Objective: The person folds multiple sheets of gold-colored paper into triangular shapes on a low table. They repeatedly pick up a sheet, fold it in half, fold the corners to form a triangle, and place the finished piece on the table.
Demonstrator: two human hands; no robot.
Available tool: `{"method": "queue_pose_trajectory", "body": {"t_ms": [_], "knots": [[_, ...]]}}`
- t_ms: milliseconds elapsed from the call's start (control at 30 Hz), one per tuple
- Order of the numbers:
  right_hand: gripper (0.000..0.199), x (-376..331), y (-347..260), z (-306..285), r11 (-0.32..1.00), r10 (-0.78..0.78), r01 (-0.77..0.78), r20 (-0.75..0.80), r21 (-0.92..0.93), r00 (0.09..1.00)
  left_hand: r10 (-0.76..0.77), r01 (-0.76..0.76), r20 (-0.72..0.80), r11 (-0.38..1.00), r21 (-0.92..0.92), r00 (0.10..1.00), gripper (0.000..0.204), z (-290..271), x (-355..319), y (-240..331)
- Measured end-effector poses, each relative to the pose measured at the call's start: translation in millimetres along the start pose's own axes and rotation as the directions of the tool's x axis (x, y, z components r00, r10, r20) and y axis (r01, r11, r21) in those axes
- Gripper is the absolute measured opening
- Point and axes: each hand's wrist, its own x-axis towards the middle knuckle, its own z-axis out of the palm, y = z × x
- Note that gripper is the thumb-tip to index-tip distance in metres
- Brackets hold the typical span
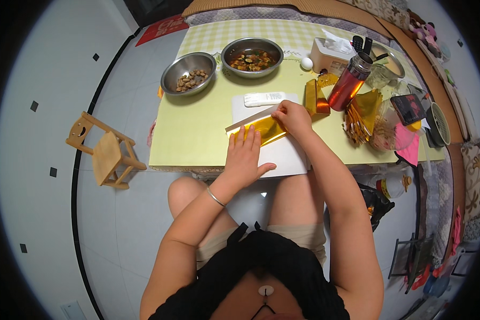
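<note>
A sheet of shiny gold foil paper (270, 129) lies slantwise near the table's front edge, a strip along its far side folded to show the pale back. My left hand (243, 157) rests flat on the foil, fingers stretched out and thumb apart. At the far right corner, the fingers of my right hand (294, 117) pinch the paper's edge; the fingertips are partly hidden. Under the foil is a white sheet (290, 160). Just beyond it lies a flat white oblong item (264, 99). Folded gold foil pieces (317, 98) stand right of my right hand.
Metal bowls hold peanuts (192, 80) and food in red broth (253, 60). To the right are an egg (306, 63), a tissue box (330, 57), a red flask (349, 82), more gold foil pieces (364, 109) and a phone (408, 109). A wooden chair (108, 152) stands left.
</note>
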Motion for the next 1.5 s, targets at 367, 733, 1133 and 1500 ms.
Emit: {"method": "queue_pose_trajectory", "body": {"t_ms": [367, 733, 1133, 1500], "knots": [[0.024, -4, -6, 8, 0.994, 0.004, -0.014, -0.092, -0.108, 0.996, -0.043, 0.043, -0.008, 0.999, 0.019, 0.999, 0.106, 4, -1, 2], [0.03, -24, -12, 3, 0.807, -0.476, 0.355, -0.164, -0.473, 0.864, 0.015, -0.016, 0.069, 1.0, 0.015, 0.998, 0.093, 0, 3, 3], [0.089, -55, 14, -14, 0.796, -0.317, 0.429, 0.311, -0.426, 0.896, -0.042, 0.043, 0.104, 0.999, -0.011, 0.994, 0.103, -7, -14, 7], [0.077, -144, 9, -20, 0.756, -0.357, 0.422, 0.225, -0.5, 0.906, 0.15, -0.178, 0.211, 0.977, 0.12, 0.966, 0.084, -40, -2, -83]]}}
